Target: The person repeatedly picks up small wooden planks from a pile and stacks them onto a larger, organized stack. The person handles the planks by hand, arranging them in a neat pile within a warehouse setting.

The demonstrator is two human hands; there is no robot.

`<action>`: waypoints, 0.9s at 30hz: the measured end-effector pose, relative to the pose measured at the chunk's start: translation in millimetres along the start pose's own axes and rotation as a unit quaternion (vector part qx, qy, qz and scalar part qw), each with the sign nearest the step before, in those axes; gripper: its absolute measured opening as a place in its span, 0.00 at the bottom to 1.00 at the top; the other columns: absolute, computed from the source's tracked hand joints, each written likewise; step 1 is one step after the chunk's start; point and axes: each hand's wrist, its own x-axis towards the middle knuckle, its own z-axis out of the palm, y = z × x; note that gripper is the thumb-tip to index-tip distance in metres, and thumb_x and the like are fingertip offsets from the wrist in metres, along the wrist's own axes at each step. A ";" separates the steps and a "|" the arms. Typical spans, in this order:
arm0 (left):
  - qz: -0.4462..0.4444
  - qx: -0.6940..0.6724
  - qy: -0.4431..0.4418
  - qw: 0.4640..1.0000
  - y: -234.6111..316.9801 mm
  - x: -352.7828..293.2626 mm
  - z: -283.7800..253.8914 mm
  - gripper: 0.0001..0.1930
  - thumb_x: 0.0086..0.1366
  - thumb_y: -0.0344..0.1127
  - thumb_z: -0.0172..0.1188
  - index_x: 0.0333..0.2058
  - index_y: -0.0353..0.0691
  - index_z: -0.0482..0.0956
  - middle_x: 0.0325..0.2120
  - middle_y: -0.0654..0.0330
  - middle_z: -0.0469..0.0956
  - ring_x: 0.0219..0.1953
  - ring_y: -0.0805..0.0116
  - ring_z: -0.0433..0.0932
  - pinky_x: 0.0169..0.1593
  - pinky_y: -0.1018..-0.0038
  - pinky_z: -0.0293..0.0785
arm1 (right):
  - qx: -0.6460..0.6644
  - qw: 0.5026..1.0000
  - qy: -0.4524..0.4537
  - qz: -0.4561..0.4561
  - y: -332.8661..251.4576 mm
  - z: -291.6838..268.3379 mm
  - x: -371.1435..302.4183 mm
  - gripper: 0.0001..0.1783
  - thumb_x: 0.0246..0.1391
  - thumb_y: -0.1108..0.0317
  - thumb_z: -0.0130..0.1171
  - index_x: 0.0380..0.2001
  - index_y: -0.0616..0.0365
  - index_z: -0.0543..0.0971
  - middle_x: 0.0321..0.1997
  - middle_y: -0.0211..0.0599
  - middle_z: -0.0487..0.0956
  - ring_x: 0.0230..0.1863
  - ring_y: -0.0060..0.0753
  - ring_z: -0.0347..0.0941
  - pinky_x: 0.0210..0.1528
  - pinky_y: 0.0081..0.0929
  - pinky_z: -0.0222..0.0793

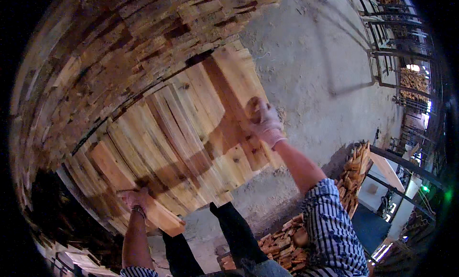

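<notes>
While left hand [136,200] clamps a board [114,169] | right hand [267,125] extends forward-right | grip unclear

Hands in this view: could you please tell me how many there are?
2: the left hand on the reddish board at lower left, and the right hand at the right edge of the row of boards.

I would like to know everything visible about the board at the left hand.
The board is long and narrow, of bare orange-brown wood, with a squared near end. It lies on top of other boards, running roughly along them, its near end towards the person's legs. The left hand touches it near mid-length; its underside is hidden.
</notes>
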 end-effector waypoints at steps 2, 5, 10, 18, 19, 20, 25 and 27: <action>0.030 0.071 0.040 0.996 2.5 -3.5 -8.8 0.54 0.56 0.59 0.64 0.68 0.33 0.44 0.60 0.38 0.63 0.59 0.46 0.69 0.59 0.58 0.72 | -0.059 0.998 0.013 -0.011 28.2 -18.4 12.5 0.49 0.44 0.55 0.72 0.68 0.44 0.59 0.53 0.53 0.70 0.54 0.58 0.70 0.54 0.43 0.71; -0.086 -0.108 -0.012 0.990 1.6 2.2 -12.6 0.54 0.53 0.57 0.68 0.67 0.34 0.45 0.59 0.39 0.64 0.59 0.46 0.69 0.59 0.58 0.73 | -0.064 0.996 0.054 -0.002 51.3 -10.7 32.2 0.50 0.49 0.53 0.68 0.71 0.40 0.55 0.58 0.55 0.67 0.57 0.62 0.69 0.58 0.44 0.70; -0.264 -0.353 0.025 0.897 20.9 -9.0 -48.3 0.55 0.49 0.53 0.73 0.66 0.34 0.49 0.58 0.40 0.66 0.59 0.46 0.70 0.58 0.59 0.73 | -0.101 0.994 0.017 -0.024 65.5 11.7 32.0 0.49 0.54 0.48 0.63 0.73 0.42 0.51 0.60 0.57 0.65 0.57 0.60 0.70 0.58 0.43 0.70; -0.338 -0.468 0.032 0.816 7.2 -15.9 -56.0 0.56 0.45 0.49 0.76 0.65 0.38 0.48 0.57 0.41 0.69 0.57 0.45 0.73 0.60 0.58 0.72 | 0.196 0.970 -0.134 -0.057 -117.4 94.9 -90.1 0.53 0.45 0.49 0.71 0.70 0.55 0.57 0.64 0.52 0.66 0.62 0.57 0.65 0.66 0.42 0.63; -0.337 -0.477 0.047 0.810 6.1 -20.1 -52.9 0.56 0.44 0.49 0.76 0.65 0.38 0.48 0.58 0.41 0.69 0.56 0.46 0.74 0.60 0.58 0.72 | -0.044 0.992 -0.107 -0.050 -177.6 86.0 -120.2 0.54 0.44 0.50 0.73 0.70 0.54 0.56 0.64 0.52 0.66 0.62 0.56 0.64 0.66 0.42 0.62; -0.324 -0.487 0.066 0.809 7.2 -20.2 -55.0 0.56 0.44 0.49 0.76 0.65 0.39 0.48 0.58 0.42 0.68 0.56 0.46 0.74 0.59 0.57 0.72 | -0.064 0.997 -0.044 -0.016 -193.4 103.5 -126.6 0.54 0.43 0.51 0.73 0.70 0.55 0.56 0.63 0.53 0.66 0.62 0.56 0.64 0.66 0.43 0.60; -0.331 -0.426 -0.004 0.842 15.4 -13.6 -61.4 0.53 0.45 0.49 0.74 0.61 0.34 0.49 0.56 0.39 0.68 0.53 0.46 0.75 0.57 0.55 0.74 | -0.009 0.998 0.019 0.060 -199.3 126.1 -134.5 0.55 0.41 0.56 0.73 0.70 0.55 0.55 0.59 0.55 0.69 0.61 0.57 0.63 0.66 0.45 0.57; -0.301 -0.445 0.041 0.843 4.1 -8.2 -40.0 0.53 0.46 0.49 0.74 0.62 0.34 0.49 0.56 0.39 0.68 0.53 0.46 0.75 0.56 0.54 0.75 | 0.104 0.993 0.002 0.063 -184.0 104.7 -136.3 0.58 0.41 0.59 0.74 0.72 0.54 0.51 0.59 0.50 0.69 0.62 0.50 0.63 0.66 0.40 0.59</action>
